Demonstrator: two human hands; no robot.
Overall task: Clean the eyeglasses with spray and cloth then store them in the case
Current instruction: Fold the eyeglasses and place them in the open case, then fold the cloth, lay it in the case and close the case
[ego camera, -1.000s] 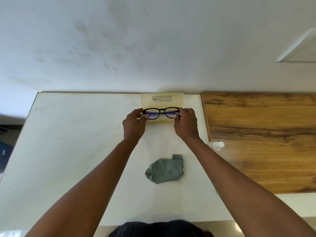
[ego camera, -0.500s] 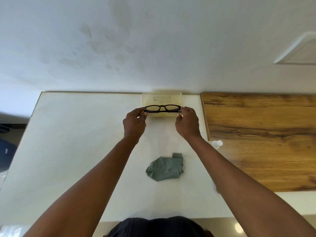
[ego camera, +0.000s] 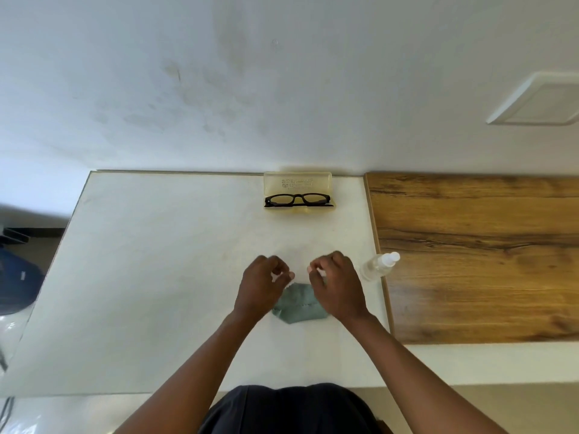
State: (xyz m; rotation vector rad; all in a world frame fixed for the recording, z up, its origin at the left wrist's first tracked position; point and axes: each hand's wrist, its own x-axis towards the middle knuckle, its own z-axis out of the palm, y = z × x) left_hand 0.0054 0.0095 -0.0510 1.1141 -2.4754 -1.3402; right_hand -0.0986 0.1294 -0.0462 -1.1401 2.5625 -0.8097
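Note:
Black-framed eyeglasses lie folded in the open yellowish translucent case, whose lid stands up against the wall at the far edge of the white table. Both hands are well back from it, over the grey-green cloth near the table's middle. My left hand and my right hand hover with fingers loosely curled and nothing held; they cover the cloth's left and right edges. A small clear spray bottle with a white cap lies on its side just right of my right hand.
The white table meets a wood-grain surface along a raised strip on the right. A white wall rises directly behind the case. A blue object sits on the floor off the table's left edge.
Both hands let go of the eyeglasses, which now rest in the case, and drew back toward me to above the cloth.

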